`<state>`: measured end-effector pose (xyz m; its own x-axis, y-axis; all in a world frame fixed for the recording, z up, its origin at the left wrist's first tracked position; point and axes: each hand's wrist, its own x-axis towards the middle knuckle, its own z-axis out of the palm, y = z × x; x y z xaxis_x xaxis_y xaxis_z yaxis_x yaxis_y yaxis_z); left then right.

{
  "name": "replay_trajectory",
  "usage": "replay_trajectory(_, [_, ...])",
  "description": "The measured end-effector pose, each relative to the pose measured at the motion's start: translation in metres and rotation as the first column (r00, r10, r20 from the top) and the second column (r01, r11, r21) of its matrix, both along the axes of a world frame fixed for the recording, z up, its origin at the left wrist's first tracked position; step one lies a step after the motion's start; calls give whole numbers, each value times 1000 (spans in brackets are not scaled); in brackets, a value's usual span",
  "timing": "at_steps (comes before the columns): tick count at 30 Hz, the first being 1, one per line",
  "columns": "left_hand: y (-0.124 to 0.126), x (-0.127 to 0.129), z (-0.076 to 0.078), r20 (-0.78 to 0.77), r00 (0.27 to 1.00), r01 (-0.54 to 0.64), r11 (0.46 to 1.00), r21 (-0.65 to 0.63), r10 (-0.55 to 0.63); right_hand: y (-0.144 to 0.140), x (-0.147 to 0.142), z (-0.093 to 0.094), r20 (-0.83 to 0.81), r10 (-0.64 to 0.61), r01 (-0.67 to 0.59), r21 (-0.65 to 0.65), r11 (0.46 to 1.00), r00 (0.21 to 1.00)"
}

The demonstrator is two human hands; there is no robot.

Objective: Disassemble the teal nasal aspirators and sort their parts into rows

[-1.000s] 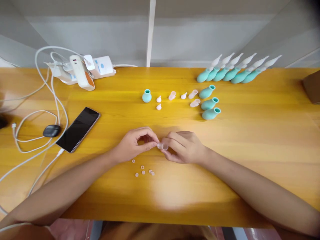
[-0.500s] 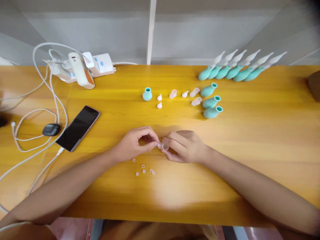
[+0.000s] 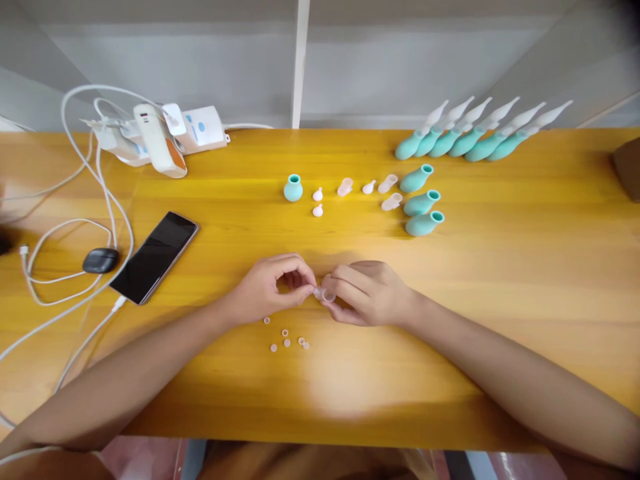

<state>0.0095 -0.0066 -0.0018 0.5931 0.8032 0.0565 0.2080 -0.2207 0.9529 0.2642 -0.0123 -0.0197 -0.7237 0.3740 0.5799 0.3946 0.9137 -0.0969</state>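
Desk (image 3: pixel 525 280) beneath, right hand (image 3: pixel 367 293) and left hand (image 3: pixel 273 287) pinch a translucent cup-like piece (image 3: pixel 328 295) between them, at its wider and narrower ends; any separate part there is too small to tell. Light, even pressure should keep its rim round.

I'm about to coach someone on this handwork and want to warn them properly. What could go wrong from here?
The clear piece is small and held at the fingertips of the left hand and right hand, so it might slip.
The small round pieces lie loose, close to the left hand; a brush could scatter them.
The white cable plugged into the phone runs down to the left forearm, which might snag it.
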Motion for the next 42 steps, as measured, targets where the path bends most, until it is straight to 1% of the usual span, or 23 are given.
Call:
replay_trajectory(9, [-1,0,-1,-50,999,-20,1000,12,21,0,-1,2,18,2,-2,-2,1000,1000])
replay_trajectory(15, [-2,1,-1,-71,997,-13,998,56,17,1,-1,1,32,4,-4,11,1000,999])
replay_trajectory(22, [-3,1,-4,-115,993,21,993,114,-7,0,0,0,45,23,-23,-8,1000,999])
replay_trajectory(26, [-4,2,-3,-115,993,6,993,119,7,0,1,0,39,21,-20,-23,1000,999])
replay_trajectory(29, [-4,2,-1,-82,996,-15,996,84,22,0,1,-1,21,25,-24,-49,998,999])
replay_trajectory(34, [-4,1,-2,-23,998,-56,997,-55,54,0,2,-1,0,-9,9,-67,998,1000])
replay_trajectory(36, [-5,1,-4,-3,997,-72,993,-89,72,-1,2,0,2,-23,23,-61,998,1000])
replay_trajectory(42, [-8,3,-3,5,995,-98,992,-73,99,-2,0,1,-2,-25,25,-56,998,1000])
